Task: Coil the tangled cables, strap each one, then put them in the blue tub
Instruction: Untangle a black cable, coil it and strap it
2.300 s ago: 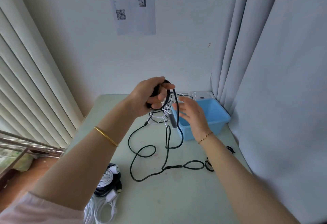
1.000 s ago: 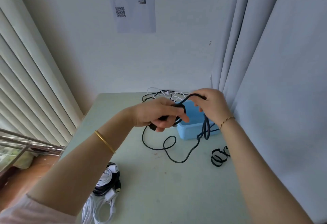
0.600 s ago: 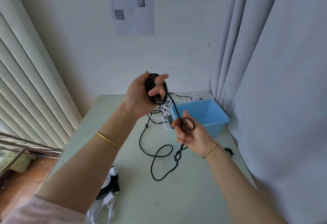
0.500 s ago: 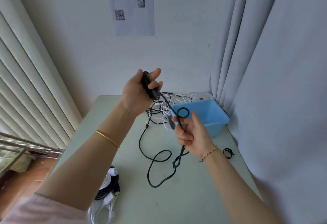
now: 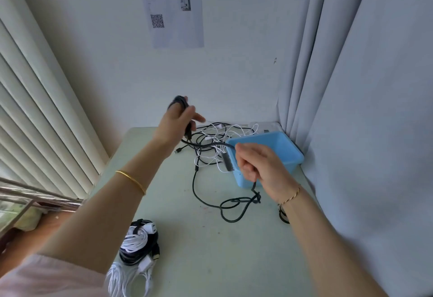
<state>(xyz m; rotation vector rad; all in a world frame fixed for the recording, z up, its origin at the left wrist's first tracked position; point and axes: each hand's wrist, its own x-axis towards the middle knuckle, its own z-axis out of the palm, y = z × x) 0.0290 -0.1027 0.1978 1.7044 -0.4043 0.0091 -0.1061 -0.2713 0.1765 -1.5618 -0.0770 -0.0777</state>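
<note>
My left hand (image 5: 174,122) is raised above the table and grips a small coil of the black cable (image 5: 179,102). From it the black cable (image 5: 206,144) runs right into my right hand (image 5: 257,167), which grips it in front of the blue tub (image 5: 288,146). Below my right hand the cable hangs down, has a knot, and lies in loose loops (image 5: 234,207) on the table. A tangle of white and black cables (image 5: 218,139) lies behind, left of the tub.
The pale green table (image 5: 199,249) stands in a corner between window blinds on the left and a grey curtain on the right. Coiled white and black cables (image 5: 138,247) lie at the near left edge. A black strap (image 5: 282,215) lies beside my right wrist.
My left hand has turned and moved right with its coil. My right hand rose toward the tub, drawing the cable level between the hands; less cable lies on the table.
</note>
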